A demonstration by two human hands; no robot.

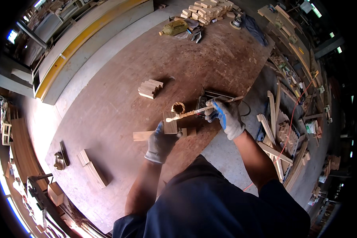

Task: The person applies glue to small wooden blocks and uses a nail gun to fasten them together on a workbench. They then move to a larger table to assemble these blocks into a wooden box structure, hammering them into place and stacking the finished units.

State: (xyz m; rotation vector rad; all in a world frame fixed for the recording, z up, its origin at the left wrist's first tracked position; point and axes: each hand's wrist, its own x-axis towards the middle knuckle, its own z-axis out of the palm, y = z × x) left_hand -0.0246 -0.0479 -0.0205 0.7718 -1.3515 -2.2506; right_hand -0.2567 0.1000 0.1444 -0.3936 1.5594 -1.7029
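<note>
Head view: a broad brown plywood worktable (119, 99) fills the middle, with a grey concrete floor (230, 150) beyond its right edge, where loose offcuts (275, 131) lie in a heap. At the far end of the table sits a pile of small pale blocks (206, 10), and nearer the middle a smaller stack of blocks (150, 89). Close to the left edge lie a few longer wood pieces (92, 170).

A flat wooden strip (144, 135) lies across the table in front of the person. On it stands a small wood block (170, 123), held upright by the left hand (159, 144), gloved in grey and blue, fingers closed around its lower part. The right hand (225, 117), gloved alike, is closed around a thin pale stick (198, 111), whose smeared tip rests at the block's top edge. Just behind the block sits a small round pot (178, 107).
</note>
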